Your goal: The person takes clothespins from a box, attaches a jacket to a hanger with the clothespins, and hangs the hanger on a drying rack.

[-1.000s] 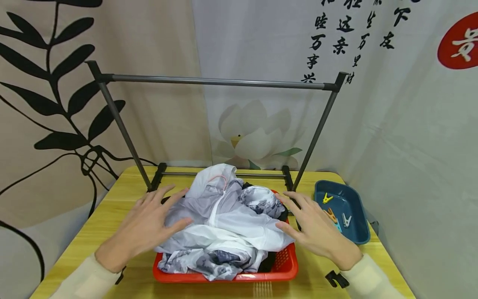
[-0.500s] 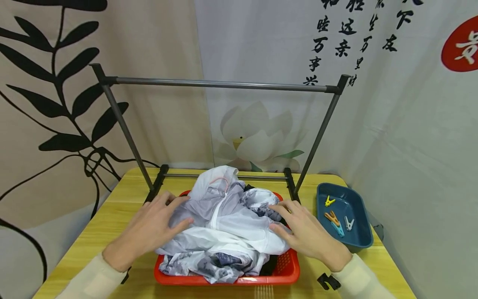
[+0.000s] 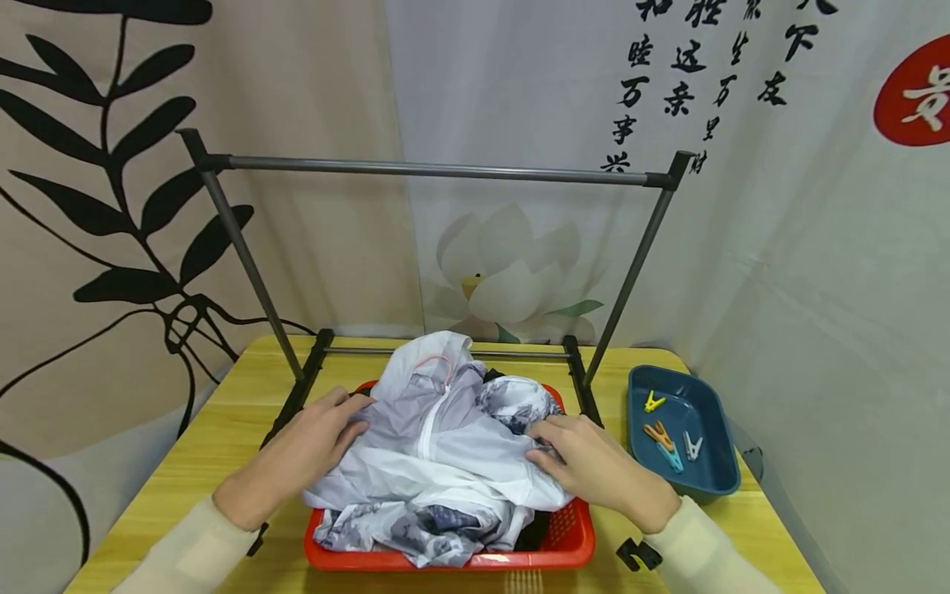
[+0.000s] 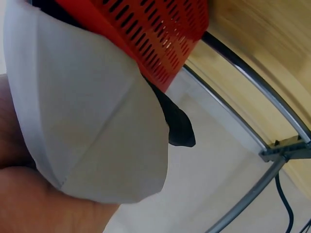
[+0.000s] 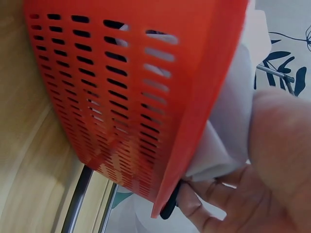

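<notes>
A thin white-and-lilac hooded zip jacket (image 3: 445,445) lies heaped on top of a red slotted plastic basket (image 3: 445,561). Its hood points to the back, and the white zip runs down the middle. My left hand (image 3: 308,445) grips the jacket's left side; in the left wrist view, pale cloth (image 4: 97,111) bulges over most of that hand. At the right side, my right hand (image 3: 594,458) pinches the cloth with bent fingers, which in the right wrist view show below a white fold (image 5: 211,155). Grey-and-white patterned cloth (image 3: 416,528) lies under the jacket at the front.
A dark metal clothes rack (image 3: 438,169) stands behind and around the basket on the yellow wooden table (image 3: 275,544). To the right sits a blue tray (image 3: 712,462) holding several clothes pegs (image 3: 660,435). A printed curtain (image 3: 312,239) hangs behind.
Both hands have come inward and down onto the jacket's sides, and their fingers have bent into the cloth. The jacket and basket stay in about the same place.
</notes>
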`<state>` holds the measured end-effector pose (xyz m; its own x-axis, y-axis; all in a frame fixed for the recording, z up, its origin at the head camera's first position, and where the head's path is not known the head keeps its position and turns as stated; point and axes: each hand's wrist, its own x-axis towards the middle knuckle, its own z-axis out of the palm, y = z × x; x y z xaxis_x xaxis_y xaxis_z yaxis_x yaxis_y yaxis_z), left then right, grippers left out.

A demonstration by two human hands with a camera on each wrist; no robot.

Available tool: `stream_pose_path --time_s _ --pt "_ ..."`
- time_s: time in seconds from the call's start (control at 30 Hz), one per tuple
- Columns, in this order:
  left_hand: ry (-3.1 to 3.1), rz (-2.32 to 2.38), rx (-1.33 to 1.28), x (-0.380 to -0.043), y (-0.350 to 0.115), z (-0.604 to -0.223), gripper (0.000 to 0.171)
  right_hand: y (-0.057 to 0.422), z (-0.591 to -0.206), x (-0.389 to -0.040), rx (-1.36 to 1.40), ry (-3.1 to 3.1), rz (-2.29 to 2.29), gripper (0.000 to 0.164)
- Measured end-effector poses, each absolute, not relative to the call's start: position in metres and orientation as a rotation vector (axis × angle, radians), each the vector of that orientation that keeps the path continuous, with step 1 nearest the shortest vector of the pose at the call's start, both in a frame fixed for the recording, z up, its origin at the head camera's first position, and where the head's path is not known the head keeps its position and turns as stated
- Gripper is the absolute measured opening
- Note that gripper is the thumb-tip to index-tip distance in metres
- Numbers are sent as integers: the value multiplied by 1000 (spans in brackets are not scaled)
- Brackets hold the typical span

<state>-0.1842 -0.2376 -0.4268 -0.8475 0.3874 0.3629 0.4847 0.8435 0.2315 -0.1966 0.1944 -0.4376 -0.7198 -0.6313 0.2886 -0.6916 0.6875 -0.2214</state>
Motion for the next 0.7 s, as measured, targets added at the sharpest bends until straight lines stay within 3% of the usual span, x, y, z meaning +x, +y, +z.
stream_pose_path --time_s 0.27,0.53,0.7 --pt "-2613 -490 -695 -194 -238 -423 18 190 -435 -207 1111 -2654 656 3" --pt "-2546 -539 -666 -206 -233 -407 15 189 -430 -216 1058 -2500 765 14" --pt "-2542 -606 -636 -208 -231 -397 18 195 -440 -223 1075 -2384 835 13"
